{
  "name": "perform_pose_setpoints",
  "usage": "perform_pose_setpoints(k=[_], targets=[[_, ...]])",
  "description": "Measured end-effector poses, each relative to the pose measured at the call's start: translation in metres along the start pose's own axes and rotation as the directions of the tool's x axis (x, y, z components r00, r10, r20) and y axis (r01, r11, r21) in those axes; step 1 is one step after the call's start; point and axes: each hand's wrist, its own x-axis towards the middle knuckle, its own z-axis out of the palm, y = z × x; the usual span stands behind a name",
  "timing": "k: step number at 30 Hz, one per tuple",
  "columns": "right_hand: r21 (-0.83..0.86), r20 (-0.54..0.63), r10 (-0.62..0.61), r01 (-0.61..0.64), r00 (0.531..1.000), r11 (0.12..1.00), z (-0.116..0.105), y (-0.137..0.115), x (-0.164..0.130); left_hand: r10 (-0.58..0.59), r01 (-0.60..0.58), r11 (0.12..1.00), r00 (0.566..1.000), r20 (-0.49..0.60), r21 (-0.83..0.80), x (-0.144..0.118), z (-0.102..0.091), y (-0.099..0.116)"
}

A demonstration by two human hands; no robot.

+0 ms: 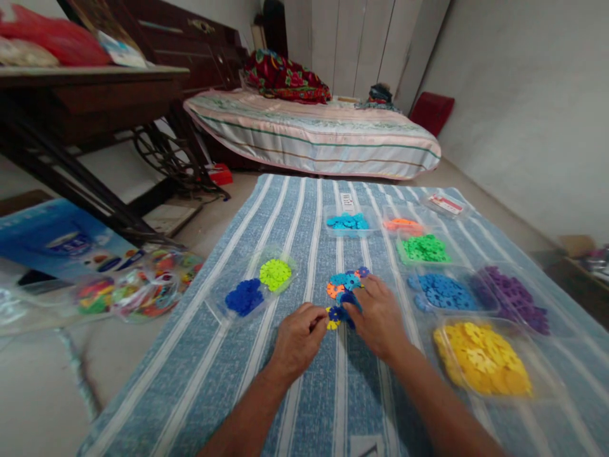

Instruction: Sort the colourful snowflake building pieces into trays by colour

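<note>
step: joining pieces | left hand (299, 336) pinched yellow piece (332, 324) | right hand (378, 314) gripped blue piece (349, 298) | next: press them together

Eight clear trays of plastic discs sit on the striped mat (304, 393), one colour each: two left of the half-built disc cluster (346, 287), dark blue (244, 296) and lime (275, 273); six beyond and right of it. Two hands work at the cluster.
</note>
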Motion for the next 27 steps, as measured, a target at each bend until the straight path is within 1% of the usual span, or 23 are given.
perform_pose_setpoints(k=[3, 5, 8, 10, 14, 17, 22, 27], targets=[[-0.028, 0.075, 0.039, -0.037, 0.996, 0.999, 0.005, -0.007, 0.004, -0.015, 0.015, 1.000, 1.000, 0.006, 0.003, 0.000, 0.000, -0.001], [-0.011, 0.080, 0.050, -0.050, 0.996, 0.999, 0.008, -0.006, 0.004, -0.027, 0.027, 1.000, 1.000, 0.012, 0.004, 0.000, 0.000, -0.001], [0.054, 0.040, 0.052, -0.054, 0.998, 0.997, 0.015, -0.002, 0.001, -0.060, 0.059, 0.998, 0.998, 0.007, 0.036, 0.001, 0.002, 0.002], [0.100, 0.001, 0.051, -0.051, 0.999, 0.994, 0.019, 0.001, -0.003, -0.091, 0.090, 0.991, 0.996, 0.011, 0.102, 0.002, 0.002, 0.006], [0.176, -0.085, 0.051, -0.036, 0.995, 0.984, 0.027, 0.007, -0.008, -0.150, 0.117, 0.947, 0.985, 0.089, 0.298, 0.007, 0.003, 0.015], [0.223, -0.106, 0.027, -0.002, 0.994, 0.975, 0.028, 0.012, -0.012, -0.166, 0.104, 0.924, 0.976, 0.141, 0.367, 0.010, 0.003, 0.020], [0.304, -0.132, -0.026, 0.065, 0.991, 0.950, 0.024, 0.018, -0.020, -0.113, 0.060, 0.953, 0.980, 0.165, 0.296, 0.013, 0.002, 0.025], [0.362, -0.162, -0.070, 0.126, 0.984, 0.924, 0.022, 0.016, -0.024, -0.152, 0.103, 0.966, 0.969, 0.195, 0.239, 0.020, 0.001, 0.025]])
